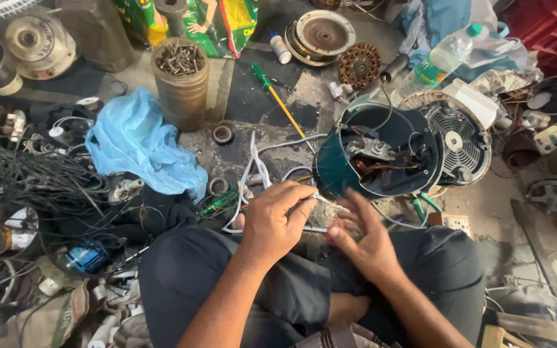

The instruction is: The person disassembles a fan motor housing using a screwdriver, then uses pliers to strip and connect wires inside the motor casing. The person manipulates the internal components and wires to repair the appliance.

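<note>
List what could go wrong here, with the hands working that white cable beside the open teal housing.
1. The left hand grips the white cable while the right hand fingers its frayed end; bare strands may prick the fingers.
2. The cable runs to the tilted teal housing; a tug might tip it or strain its inner wiring.
3. The black wire tangle nearby could snag the cable.

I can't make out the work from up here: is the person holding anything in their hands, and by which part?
The left hand grips a white cable near its end. The right hand pinches its thin wire strands; the exact hold is blurred.
</note>
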